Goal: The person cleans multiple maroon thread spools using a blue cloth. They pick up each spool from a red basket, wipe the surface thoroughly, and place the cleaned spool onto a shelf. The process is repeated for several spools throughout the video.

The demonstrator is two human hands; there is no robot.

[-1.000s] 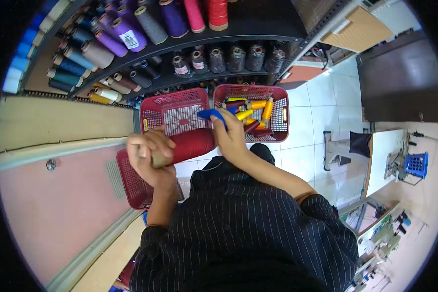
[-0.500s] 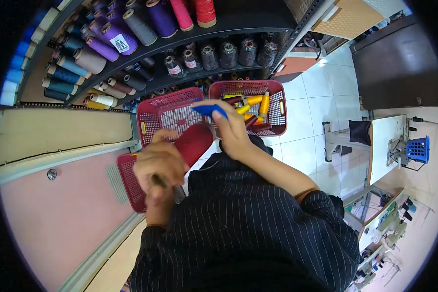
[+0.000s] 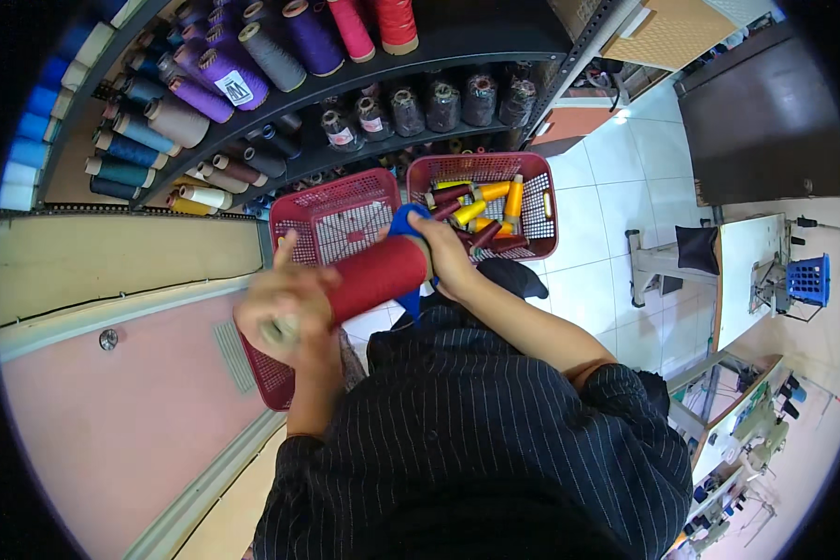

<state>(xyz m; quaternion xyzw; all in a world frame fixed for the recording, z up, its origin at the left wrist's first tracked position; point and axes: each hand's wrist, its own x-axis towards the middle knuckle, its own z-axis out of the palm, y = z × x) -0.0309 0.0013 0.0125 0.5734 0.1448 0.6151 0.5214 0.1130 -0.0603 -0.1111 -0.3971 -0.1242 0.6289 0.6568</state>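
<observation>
A dark red thread cone [image 3: 378,277] lies tilted between my two hands in front of my body. My left hand [image 3: 285,308], smeared by motion, is closed round its narrower end, with the tube's opening showing and one finger sticking up. At the wide end, my right hand [image 3: 445,254] grips a blue cloth [image 3: 407,221] and presses it against the cone's base and side. A corner of the cloth hangs below the cone.
Beyond my hands stand a red basket [image 3: 289,201] and another red basket [image 3: 543,173] holding yellow and dark red spools [image 3: 513,201]. A third red basket [image 3: 273,378] is partly behind my left arm. Dark shelves [image 3: 345,75] carry several thread cones. Sewing tables [image 3: 745,280] stand at right.
The cone has come round to show more of its side, with the cloth now against its wide end. The right hand has moved down onto the cone; the left has shifted slightly left.
</observation>
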